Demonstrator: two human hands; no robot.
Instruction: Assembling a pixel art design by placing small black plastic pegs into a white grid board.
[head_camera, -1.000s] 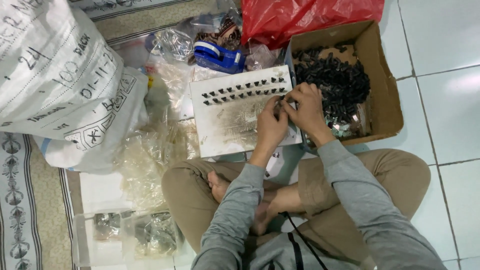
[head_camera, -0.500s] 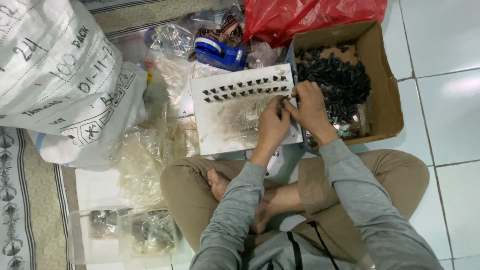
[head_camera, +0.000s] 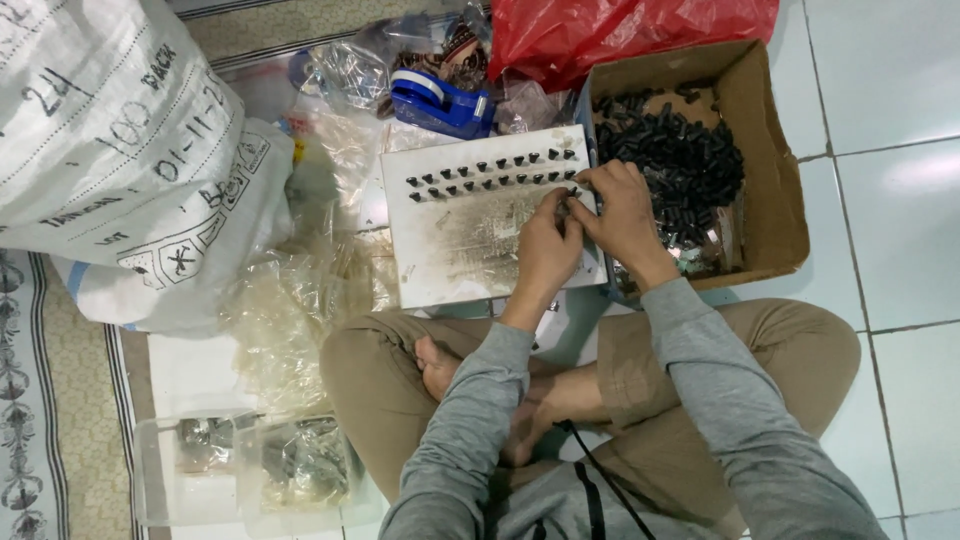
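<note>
**Filling a white board with small black pieces, two rows mostly set**

Going left to right: a large white woven sack (head_camera: 110, 130) with black handwritten marks lies far left; clear plastic bags (head_camera: 300, 300) beside it; a blue tape dispenser (head_camera: 440, 103) beyond the worn white rectangular board (head_camera: 470, 245). Two rows of small black pieces (head_camera: 490, 175) stand along its far edge; the near part is bare, so much seems left. At the board's right end, the left hand (head_camera: 545, 250) and right hand (head_camera: 625, 215) meet, fingertips pinched together on something too small to identify. A brown cardboard box (head_camera: 775, 200) of loose black pieces sits right, a red plastic bag (head_camera: 620, 25) behind it.

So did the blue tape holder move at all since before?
No. The blue tape holder sits just above the white board's top edge, beside the red bag, same as earlier. Only the head camera shifted slightly.
</note>
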